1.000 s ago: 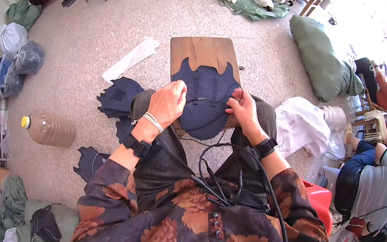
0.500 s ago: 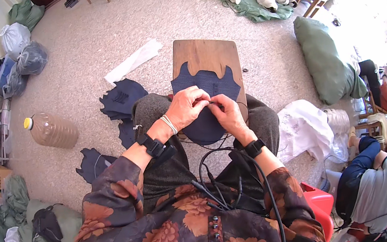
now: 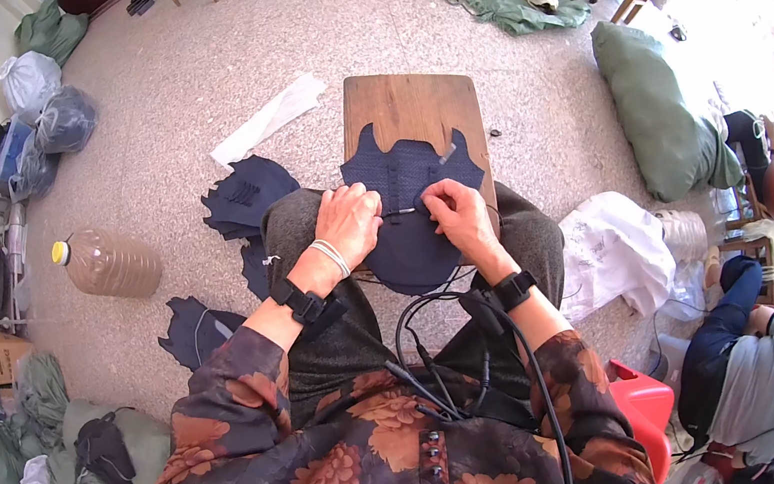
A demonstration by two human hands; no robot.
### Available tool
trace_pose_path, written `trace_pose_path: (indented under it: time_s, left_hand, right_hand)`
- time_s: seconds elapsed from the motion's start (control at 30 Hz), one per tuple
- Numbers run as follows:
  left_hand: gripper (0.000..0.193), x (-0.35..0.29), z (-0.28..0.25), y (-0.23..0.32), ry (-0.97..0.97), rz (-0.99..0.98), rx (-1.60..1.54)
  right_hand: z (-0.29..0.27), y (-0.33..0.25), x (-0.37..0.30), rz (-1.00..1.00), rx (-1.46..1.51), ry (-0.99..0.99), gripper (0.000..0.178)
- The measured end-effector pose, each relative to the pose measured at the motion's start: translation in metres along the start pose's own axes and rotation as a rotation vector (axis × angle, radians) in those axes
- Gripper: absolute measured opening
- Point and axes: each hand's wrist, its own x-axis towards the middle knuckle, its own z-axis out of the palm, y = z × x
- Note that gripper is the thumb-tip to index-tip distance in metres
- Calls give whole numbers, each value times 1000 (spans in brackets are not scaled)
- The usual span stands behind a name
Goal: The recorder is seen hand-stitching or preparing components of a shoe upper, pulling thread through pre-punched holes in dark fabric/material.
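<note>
A dark blue fabric piece (image 3: 419,252) with pointed, notched upper edges lies over my lap and the near end of a wooden stool (image 3: 407,97). My left hand (image 3: 350,225) is closed on its left edge, fingers bent over the cloth. Against the right part, my right hand (image 3: 460,218) is closed with thumb and fingertips pinched together. Between the two hands a thin pale sliver shows on the cloth, reaching toward the right fingertips; I cannot make out what it is or what the pinch holds.
More dark blue pieces (image 3: 246,195) lie on the floor to my left, near a large yellow-capped bottle (image 3: 112,265). Black cables (image 3: 422,338) cross my lap. White cloth (image 3: 615,256) and a green sack (image 3: 655,113) lie to the right, where another person (image 3: 751,367) sits.
My hands were together at the middle of the fabric and have moved apart, left hand to the left, right hand to the right. The pale sliver now shows between them.
</note>
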Motion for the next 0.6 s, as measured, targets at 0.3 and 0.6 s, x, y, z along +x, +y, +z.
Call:
trace_pose_path:
  time_s: [0.3, 0.6]
  left_hand:
    - [6, 8, 16, -1, 152, 13, -148]
    - [7, 16, 24, -10, 134, -47, -308]
  right_hand:
    - [-1, -8, -9, -294, -209, -81, 14]
    - [9, -11, -5, -473, -505, -23, 22]
